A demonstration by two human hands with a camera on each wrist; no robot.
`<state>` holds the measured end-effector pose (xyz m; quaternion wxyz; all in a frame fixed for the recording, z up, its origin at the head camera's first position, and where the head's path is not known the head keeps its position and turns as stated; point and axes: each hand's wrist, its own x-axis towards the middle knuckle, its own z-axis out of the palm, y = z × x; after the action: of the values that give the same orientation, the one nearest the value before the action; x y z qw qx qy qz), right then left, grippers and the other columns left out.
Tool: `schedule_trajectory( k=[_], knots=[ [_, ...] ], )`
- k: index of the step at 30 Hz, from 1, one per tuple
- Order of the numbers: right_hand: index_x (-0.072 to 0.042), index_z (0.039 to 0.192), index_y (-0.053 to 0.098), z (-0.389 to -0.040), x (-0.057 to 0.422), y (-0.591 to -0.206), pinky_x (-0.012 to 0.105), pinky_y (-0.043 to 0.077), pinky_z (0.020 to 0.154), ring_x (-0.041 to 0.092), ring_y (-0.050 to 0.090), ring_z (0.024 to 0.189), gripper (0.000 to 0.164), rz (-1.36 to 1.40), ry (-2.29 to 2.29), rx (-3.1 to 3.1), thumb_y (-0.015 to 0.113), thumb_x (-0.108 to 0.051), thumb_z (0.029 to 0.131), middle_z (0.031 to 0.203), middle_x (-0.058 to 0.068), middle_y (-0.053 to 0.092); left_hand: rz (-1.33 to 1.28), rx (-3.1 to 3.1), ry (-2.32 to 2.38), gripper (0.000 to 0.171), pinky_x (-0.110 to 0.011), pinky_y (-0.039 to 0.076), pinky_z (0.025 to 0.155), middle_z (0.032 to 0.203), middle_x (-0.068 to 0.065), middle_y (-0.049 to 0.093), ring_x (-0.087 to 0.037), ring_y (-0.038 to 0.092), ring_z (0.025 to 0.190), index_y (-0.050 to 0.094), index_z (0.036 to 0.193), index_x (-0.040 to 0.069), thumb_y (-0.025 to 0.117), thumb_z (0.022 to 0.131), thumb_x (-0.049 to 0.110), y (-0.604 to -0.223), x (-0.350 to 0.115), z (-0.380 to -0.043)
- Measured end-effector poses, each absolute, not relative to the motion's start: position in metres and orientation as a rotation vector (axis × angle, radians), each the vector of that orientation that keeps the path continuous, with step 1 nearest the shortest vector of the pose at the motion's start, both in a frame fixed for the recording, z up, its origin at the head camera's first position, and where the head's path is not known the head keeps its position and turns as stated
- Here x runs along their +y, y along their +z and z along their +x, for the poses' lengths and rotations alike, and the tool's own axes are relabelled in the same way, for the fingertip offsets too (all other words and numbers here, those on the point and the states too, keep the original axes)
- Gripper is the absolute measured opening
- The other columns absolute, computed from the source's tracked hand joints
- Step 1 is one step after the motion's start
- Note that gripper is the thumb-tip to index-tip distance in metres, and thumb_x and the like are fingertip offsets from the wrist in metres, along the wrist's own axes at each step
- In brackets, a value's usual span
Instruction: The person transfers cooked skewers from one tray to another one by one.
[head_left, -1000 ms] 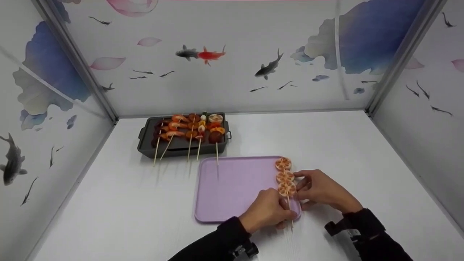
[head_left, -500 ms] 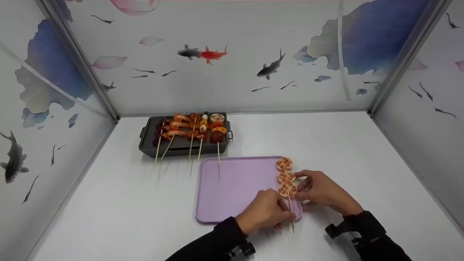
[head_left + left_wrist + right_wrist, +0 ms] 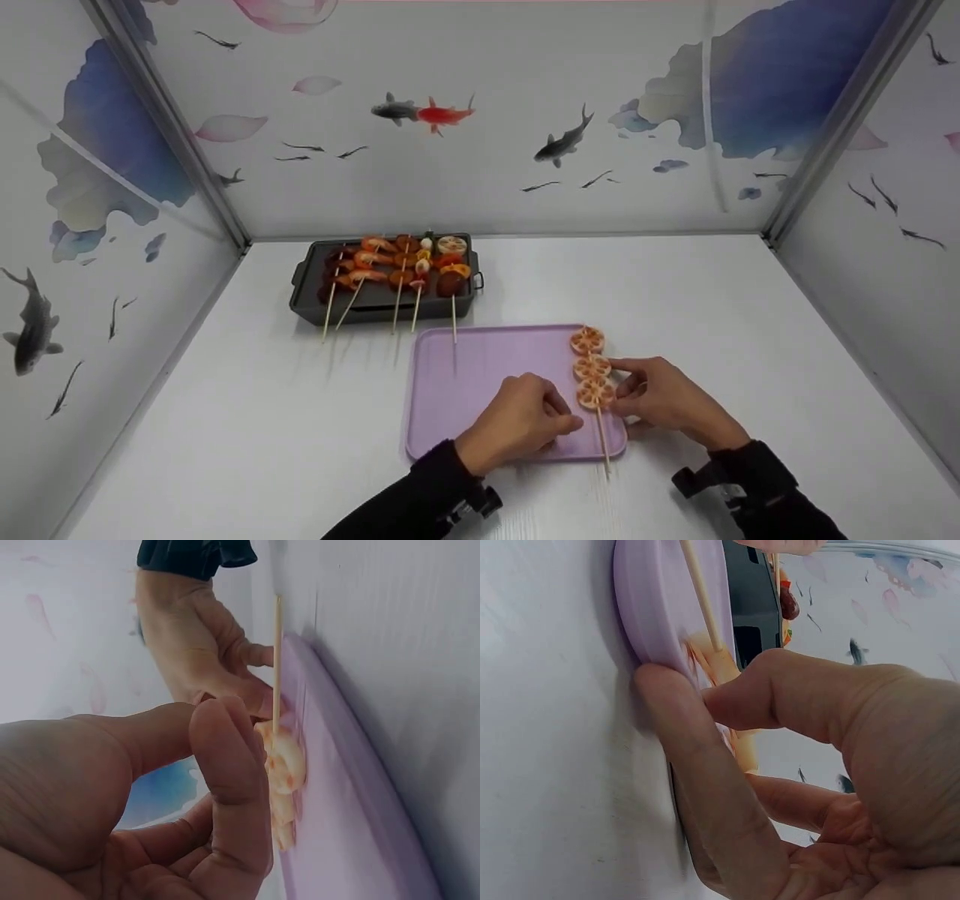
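Note:
A lotus root skewer [image 3: 592,367] with three round slices lies along the right side of a lilac tray [image 3: 487,390], its bare stick reaching past the front rim. My right hand [image 3: 660,394] holds it from the right, thumb and forefinger at the slices. In the right wrist view, another finger [image 3: 679,720] lies along the outer edge of the tray. My left hand [image 3: 517,420] is over the front of the tray, left of the stick and apart from it. Its fingers are loosely curled, the thumb near the forefinger, with nothing held.
A dark grill pan [image 3: 360,300] stands behind the tray to the left, bearing several skewers, some with shrimp [image 3: 367,259]. Their sticks poke out over its front edge, one above the tray. Walls printed with fish surround the white table [image 3: 225,420].
My left hand has let go of the stick and moved left, away from it. The lotus root skewer and my right hand have stayed nearly where they were.

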<state>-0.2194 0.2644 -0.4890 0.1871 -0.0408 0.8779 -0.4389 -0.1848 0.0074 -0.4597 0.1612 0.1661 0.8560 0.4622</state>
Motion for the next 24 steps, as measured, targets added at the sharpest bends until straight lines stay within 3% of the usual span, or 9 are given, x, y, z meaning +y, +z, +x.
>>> schedule_trajectory(
  k=[6,14,24],
  knots=[
    [-0.016,0.148,0.049,-0.22,0.264,-0.49,0.035,0.061,0.066,0.021,0.063,0.089,0.074,-0.055,-1.261,2.448,0.082,-0.016,0.081,0.102,0.012,0.064,0.437,2.433,1.433,0.014,-0.027,0.052,0.05,0.077,-0.004,0.074,-0.017,0.069,0.058,0.072,0.087,0.017,0.079,0.087,0.029,-0.449,-0.011,-0.193],
    [-0.015,0.148,0.049,-0.221,0.263,-0.491,0.035,0.061,0.067,0.021,0.062,0.091,0.075,-0.032,-1.261,2.451,0.082,-0.015,0.08,0.102,0.011,0.064,0.49,2.63,1.361,0.027,-0.027,0.05,0.061,0.079,0.006,0.072,-0.007,0.064,0.066,0.071,0.101,0.022,0.079,0.084,0.041,-0.441,-0.025,-0.202],
    [-0.013,0.147,0.049,-0.22,0.263,-0.49,0.035,0.06,0.067,0.021,0.062,0.091,0.075,-0.048,-1.264,2.451,0.082,-0.015,0.08,0.102,0.012,0.065,0.464,2.731,1.345,0.031,-0.027,0.05,0.066,0.092,0.003,0.071,-0.008,0.062,0.076,0.069,0.102,0.024,0.08,0.082,0.046,-0.436,-0.038,-0.207]
  ],
)
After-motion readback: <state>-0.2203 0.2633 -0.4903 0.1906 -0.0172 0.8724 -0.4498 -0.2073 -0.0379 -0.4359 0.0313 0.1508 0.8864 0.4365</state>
